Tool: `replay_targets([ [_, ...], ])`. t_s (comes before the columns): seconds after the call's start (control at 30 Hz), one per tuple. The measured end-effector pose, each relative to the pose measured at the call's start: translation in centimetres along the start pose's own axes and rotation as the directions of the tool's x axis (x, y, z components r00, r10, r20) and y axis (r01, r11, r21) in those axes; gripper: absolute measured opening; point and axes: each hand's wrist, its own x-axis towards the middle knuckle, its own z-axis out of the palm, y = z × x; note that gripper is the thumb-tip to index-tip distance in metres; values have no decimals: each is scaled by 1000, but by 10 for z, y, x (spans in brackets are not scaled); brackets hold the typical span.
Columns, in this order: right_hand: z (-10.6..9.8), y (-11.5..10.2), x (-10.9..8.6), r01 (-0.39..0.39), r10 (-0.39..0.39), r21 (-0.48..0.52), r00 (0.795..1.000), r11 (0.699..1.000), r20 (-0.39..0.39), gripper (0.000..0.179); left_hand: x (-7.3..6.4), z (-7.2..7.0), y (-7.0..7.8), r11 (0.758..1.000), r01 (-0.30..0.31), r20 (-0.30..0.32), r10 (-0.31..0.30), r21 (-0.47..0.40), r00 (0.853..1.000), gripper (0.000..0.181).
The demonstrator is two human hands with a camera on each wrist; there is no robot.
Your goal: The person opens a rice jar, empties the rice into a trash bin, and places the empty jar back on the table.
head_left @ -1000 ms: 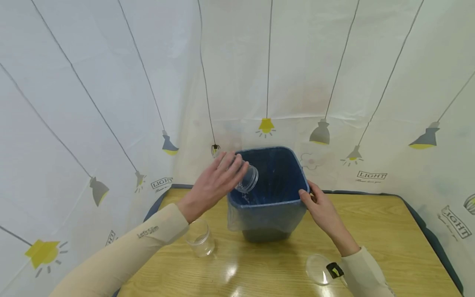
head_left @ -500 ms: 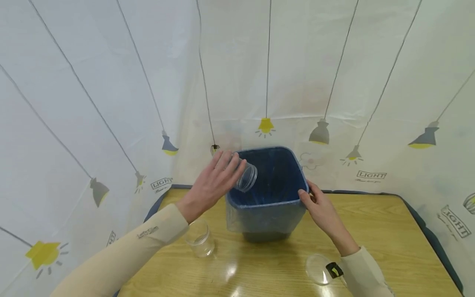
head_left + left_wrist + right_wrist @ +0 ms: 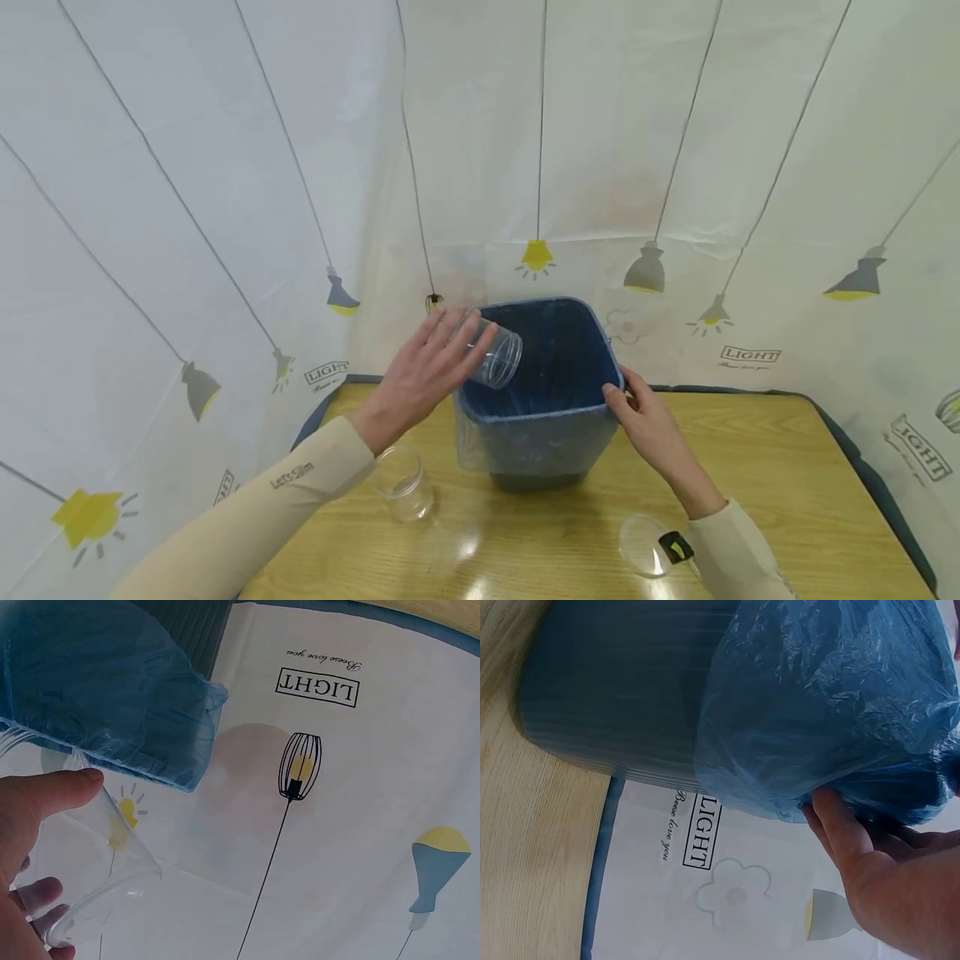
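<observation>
My left hand (image 3: pixel 423 367) holds a clear plastic jar (image 3: pixel 498 360) on its side, mouth tilted down over the left part of the blue trash bin (image 3: pixel 540 414). In the left wrist view the thumb lies along the clear jar (image 3: pixel 97 862) and fingertips show behind it; nothing is visible inside. My right hand (image 3: pixel 652 425) grips the bin's right rim, thumb on the near side. The right wrist view shows this hand (image 3: pixel 900 877) against the blue bag (image 3: pixel 810 697) that lines the bin and folds over its outside.
A second clear jar (image 3: pixel 411 493) stands on the wooden table (image 3: pixel 540 550), left of the bin. A round clear lid (image 3: pixel 641 542) lies at the right, beside a small black piece (image 3: pixel 677 547) near my right sleeve. A lamp-patterned curtain (image 3: pixel 600 167) surrounds the table.
One second ago, pale flecks or drops showed at the jar's mouth and below it; now none are visible. My left hand has shifted slightly on the jar. The right hand stays put.
</observation>
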Motion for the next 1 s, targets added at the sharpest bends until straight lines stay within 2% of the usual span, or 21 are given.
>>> replay_targets([
  [0.1, 0, -1, 0, -2, 2, 5, 1000, 1000, 0, 66, -2, 2, -1, 994, 64, -40, -67, -84, 997, 79],
  [0.2, -1, -1, -1, -3, 3, 4, 1000, 1000, -2, 66, -4, 4, -2, 975, 150, -74, -164, -167, 984, 78],
  [0.3, -1, -1, -1, -1, 1, -1, 1000, 1000, -4, 65, -9, 5, -2, 942, 229, -102, -260, -245, 960, 86],
  [0.4, -1, -1, -1, -1, 1, -6, 1000, 1000, -3, 65, -15, 6, 0, 886, 283, -123, -348, -368, 929, 98],
  [0.5, -1, -1, -1, -2, 2, -7, 1000, 1000, 0, 66, -21, 5, 5, 796, 330, -130, -448, -507, 884, 102],
  [0.67, 0, 0, -1, -5, 5, -8, 1000, 1000, 8, 67, -31, 1, 17, 596, 383, -79, -603, -706, 794, 100],
  [0.73, 1, 0, -1, -7, 7, -9, 1000, 1000, 12, 67, -35, -2, 22, 511, 387, -49, -649, -768, 759, 97],
  [0.83, 1, 1, -1, -10, 10, -3, 1000, 1000, 12, 67, -41, -5, 32, 400, 376, -17, -704, -836, 710, 94],
  [0.9, 0, 2, 0, -7, 7, 3, 1000, 1000, 9, 67, -44, -8, 39, 335, 362, 5, -728, -870, 685, 92],
  [1.0, -1, 2, 0, -1, 1, 14, 1000, 1000, 2, 67, -50, -11, 48, 243, 333, 45, -744, -911, 667, 90],
])
